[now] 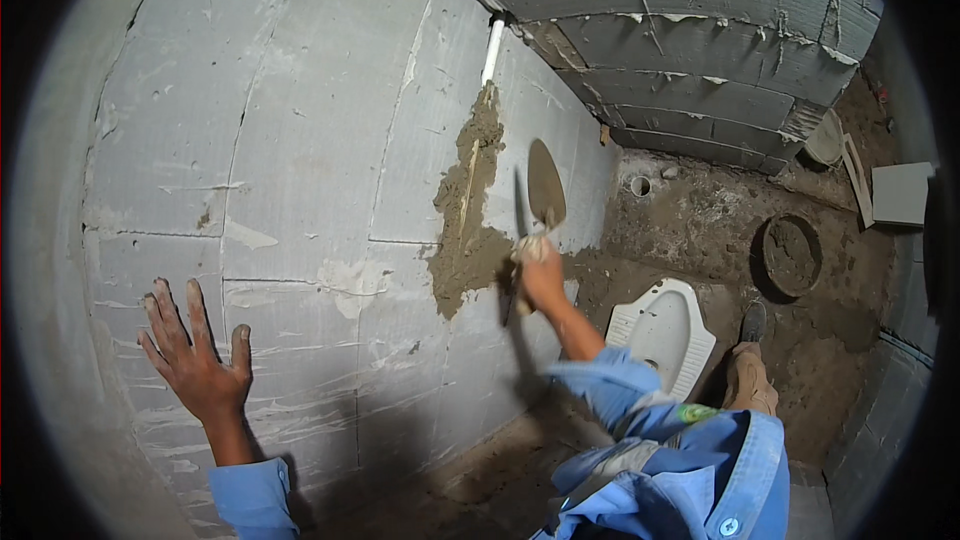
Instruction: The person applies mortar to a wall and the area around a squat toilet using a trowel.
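My right hand is closed round the handle of a trowel, its leaf-shaped blade pointing up, close to the wall. Beside the blade, wet mortar covers an uneven strip of the grey block wall. From the top of that strip a white pipe rises. My left hand rests flat on the wall at the lower left, fingers spread, with nothing in it. How the right fingers wrap the handle is partly blurred.
A white squat toilet is set in the floor, my shoe to its right. A round mortar pan stands further right, with a white box-like piece beyond it. A round hole opens in the floor near the far wall.
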Demonstrator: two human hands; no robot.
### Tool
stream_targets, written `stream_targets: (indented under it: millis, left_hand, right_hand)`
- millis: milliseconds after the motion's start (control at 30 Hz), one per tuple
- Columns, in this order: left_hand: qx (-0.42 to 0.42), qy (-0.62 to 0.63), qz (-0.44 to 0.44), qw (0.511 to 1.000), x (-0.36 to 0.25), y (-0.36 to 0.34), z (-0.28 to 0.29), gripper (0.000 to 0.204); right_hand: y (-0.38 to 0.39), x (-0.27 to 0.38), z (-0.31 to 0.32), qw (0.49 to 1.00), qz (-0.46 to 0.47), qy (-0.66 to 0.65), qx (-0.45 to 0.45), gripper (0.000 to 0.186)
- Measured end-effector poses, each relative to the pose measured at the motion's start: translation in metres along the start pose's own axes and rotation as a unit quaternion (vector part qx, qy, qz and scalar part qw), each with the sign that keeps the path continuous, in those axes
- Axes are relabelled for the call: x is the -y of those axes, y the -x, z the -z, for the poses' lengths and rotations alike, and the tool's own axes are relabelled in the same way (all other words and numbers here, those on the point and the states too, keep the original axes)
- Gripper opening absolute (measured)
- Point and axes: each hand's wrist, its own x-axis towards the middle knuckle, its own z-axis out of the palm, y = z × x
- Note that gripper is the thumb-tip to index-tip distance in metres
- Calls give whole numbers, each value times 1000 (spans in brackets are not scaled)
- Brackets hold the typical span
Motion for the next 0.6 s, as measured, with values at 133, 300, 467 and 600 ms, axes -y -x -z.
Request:
stream_targets:
  millis: [133, 300, 467, 600]
  left_hand:
    - [-7, -7, -1, 1000, 0, 1, -5, 75]
    - [-8, -12, -4, 1000, 1, 2, -9, 75]
    - [0, -7, 0, 1000, 2, 3, -10, 74]
    - [-11, -4, 0, 1000, 2, 2, -6, 74]
  right_hand:
    - [-88, 4, -10, 979, 95, 171, -55, 19]
    - [-123, 21, -36, 966, 153, 209, -13, 26]
    - [-70, -3, -36, 960, 105, 259, 5, 32]
    - [9, -18, -40, 958, 88, 270, 41, 35]
